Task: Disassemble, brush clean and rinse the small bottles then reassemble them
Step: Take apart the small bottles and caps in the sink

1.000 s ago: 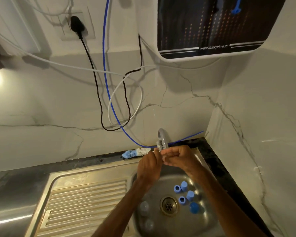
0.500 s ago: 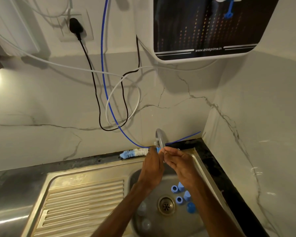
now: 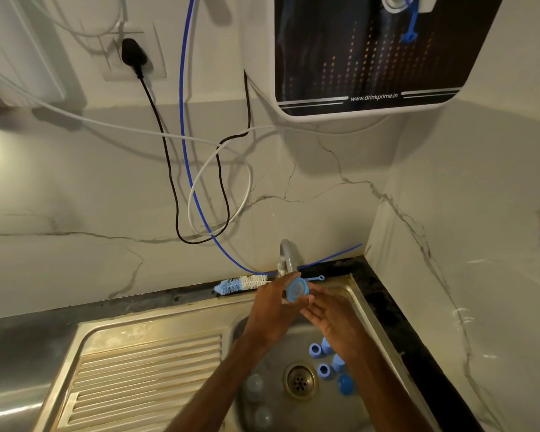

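My left hand [image 3: 275, 304] grips a small bottle part with a blue round end [image 3: 296, 289] under the tap [image 3: 286, 254], over the sink basin. My right hand [image 3: 331, 316] lies just right of it with straight fingers, holding nothing. Several blue caps [image 3: 321, 358] lie on the basin floor right of the drain [image 3: 300, 380]. Two clear small bottles [image 3: 256, 397] lie at the basin's left side. A blue and white bottle brush [image 3: 240, 283] rests on the ledge behind the sink.
The steel sink has a ribbed drainboard [image 3: 144, 375] on the left. A dark counter edge [image 3: 396, 322] and marble wall close the right side. Black, white and blue cables [image 3: 197, 194] hang on the back wall under a water purifier [image 3: 365, 54].
My right hand has let go and drawn back to the right and down with its fingers straightened. The blue end of the part in my left hand now faces the camera.
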{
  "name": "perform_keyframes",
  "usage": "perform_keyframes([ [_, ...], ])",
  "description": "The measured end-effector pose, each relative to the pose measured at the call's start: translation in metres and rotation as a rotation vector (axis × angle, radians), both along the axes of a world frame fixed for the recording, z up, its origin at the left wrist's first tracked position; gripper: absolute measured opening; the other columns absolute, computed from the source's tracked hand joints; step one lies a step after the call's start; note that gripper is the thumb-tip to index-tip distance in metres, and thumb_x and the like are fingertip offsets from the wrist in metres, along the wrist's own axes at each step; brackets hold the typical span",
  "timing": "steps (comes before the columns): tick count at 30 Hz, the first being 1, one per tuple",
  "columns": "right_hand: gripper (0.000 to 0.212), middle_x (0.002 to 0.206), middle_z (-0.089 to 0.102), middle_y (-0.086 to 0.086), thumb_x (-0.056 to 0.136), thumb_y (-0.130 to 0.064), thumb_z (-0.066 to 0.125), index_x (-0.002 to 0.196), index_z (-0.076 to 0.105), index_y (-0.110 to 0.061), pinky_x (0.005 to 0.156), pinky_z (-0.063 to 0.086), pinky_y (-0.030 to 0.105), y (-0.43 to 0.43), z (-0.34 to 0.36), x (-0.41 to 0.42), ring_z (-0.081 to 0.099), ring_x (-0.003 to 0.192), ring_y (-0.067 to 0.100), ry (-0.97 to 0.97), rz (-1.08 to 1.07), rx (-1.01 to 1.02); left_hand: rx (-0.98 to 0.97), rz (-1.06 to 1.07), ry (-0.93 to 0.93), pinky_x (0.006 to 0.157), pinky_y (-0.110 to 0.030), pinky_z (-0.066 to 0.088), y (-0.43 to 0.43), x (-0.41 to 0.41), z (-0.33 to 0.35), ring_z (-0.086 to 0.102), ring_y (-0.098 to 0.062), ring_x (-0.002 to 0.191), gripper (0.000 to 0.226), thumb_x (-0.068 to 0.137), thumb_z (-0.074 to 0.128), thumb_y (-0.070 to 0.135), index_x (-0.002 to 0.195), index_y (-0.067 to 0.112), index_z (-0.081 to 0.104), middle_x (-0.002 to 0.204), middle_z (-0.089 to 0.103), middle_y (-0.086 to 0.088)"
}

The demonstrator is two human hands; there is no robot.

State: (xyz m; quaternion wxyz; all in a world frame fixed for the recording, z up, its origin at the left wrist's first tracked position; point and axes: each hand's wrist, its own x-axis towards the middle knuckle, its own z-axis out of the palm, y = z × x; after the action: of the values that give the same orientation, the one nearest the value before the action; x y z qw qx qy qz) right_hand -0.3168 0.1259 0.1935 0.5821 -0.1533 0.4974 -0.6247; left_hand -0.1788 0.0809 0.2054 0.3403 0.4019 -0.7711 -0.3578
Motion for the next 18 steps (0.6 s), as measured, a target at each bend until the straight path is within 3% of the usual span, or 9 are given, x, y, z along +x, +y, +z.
perform_keyframes([
  [4, 0.029, 0.111, 0.076, 0.016, 0.099, -0.029, 0.061, 0.118, 0.068, -0.008, 0.086, 0.055, 0.037, 0.002, -0.001, 0.001, 0.074, 0.102, 0.026, -0.061, 0.048, 0.009, -0.037, 0.03, -0.019, 0.073, -0.013, 0.052, -0.003, -0.003, 0.0, 0.063, 0.011, 0.088, 0.028, 0.085, 0.08, 0.038, 0.111, 0.035, 0.07, 0.086, 0.066, 0.023],
  [10, 0.035, 0.113, 0.075, 0.017, 0.093, -0.02, 0.066, 0.124, 0.062, -0.003, 0.075, 0.059, 0.03, 0.001, 0.003, 0.0, 0.074, 0.102, 0.026, -0.101, -0.007, -0.045, -0.057, -0.013, -0.001, 0.072, -0.004, 0.046, -0.005, -0.006, 0.005, 0.061, 0.017, 0.085, 0.029, 0.085, 0.081, 0.031, 0.113, 0.028, 0.075, 0.082, 0.062, 0.031],
  [14, 0.029, 0.112, 0.073, 0.022, 0.095, -0.012, 0.063, 0.122, 0.063, 0.001, 0.086, 0.06, 0.039, 0.002, 0.005, -0.008, 0.074, 0.101, 0.029, -0.173, -0.015, -0.074, -0.055, -0.059, 0.023, 0.08, -0.006, 0.045, -0.01, -0.004, 0.009, 0.059, 0.015, 0.094, 0.038, 0.084, 0.082, 0.033, 0.12, 0.026, 0.073, 0.094, 0.06, 0.032],
  [18, 0.03, 0.121, 0.069, 0.025, 0.095, -0.014, 0.065, 0.121, 0.065, 0.002, 0.1, 0.055, 0.043, 0.004, 0.0, -0.015, 0.071, 0.109, 0.03, -0.198, -0.01, -0.083, -0.085, -0.025, -0.041, 0.079, -0.008, 0.041, -0.015, -0.004, -0.002, 0.053, -0.002, 0.097, 0.044, 0.088, 0.078, 0.04, 0.13, 0.034, 0.066, 0.106, 0.053, 0.017],
])
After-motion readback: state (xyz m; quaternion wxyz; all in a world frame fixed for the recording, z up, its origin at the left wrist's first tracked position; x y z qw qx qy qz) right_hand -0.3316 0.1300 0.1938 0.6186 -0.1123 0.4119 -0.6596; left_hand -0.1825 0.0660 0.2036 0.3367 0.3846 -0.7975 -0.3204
